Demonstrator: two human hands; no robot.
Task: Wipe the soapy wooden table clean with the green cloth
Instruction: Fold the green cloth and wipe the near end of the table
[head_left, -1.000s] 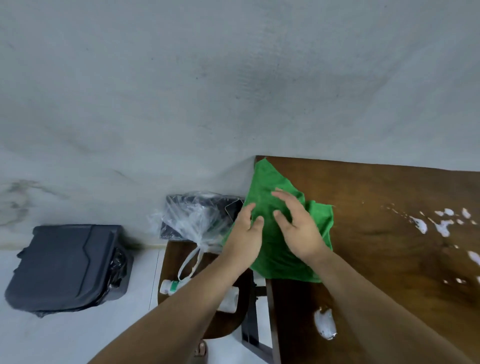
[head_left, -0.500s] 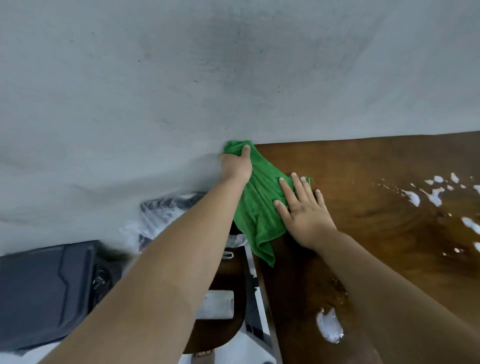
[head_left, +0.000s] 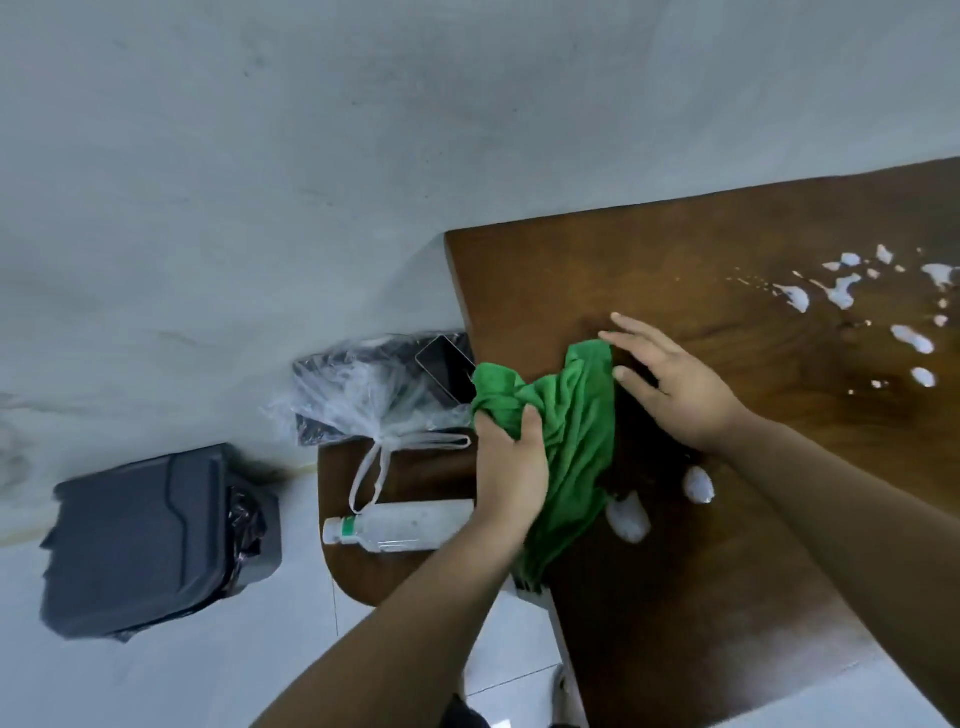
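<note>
left hand (head_left: 511, 467) clenched on green cloth (head_left: 576, 415), bunched at table (head_left: 727, 597) left edge | right hand (head_left: 675, 384) spread, empty, fingertips at cloth's far corner | soap foam (head_left: 628, 519) beside cloth, more toward far right | advice: flatten cloth, press evenly, sweep foam inward

The green cloth (head_left: 571, 431) hangs bunched and crumpled over the dark wooden table's (head_left: 701, 597) nine-o'clock edge; white soap foam (head_left: 628, 519) dots the tabletop at five and two o'clock of it.
</note>
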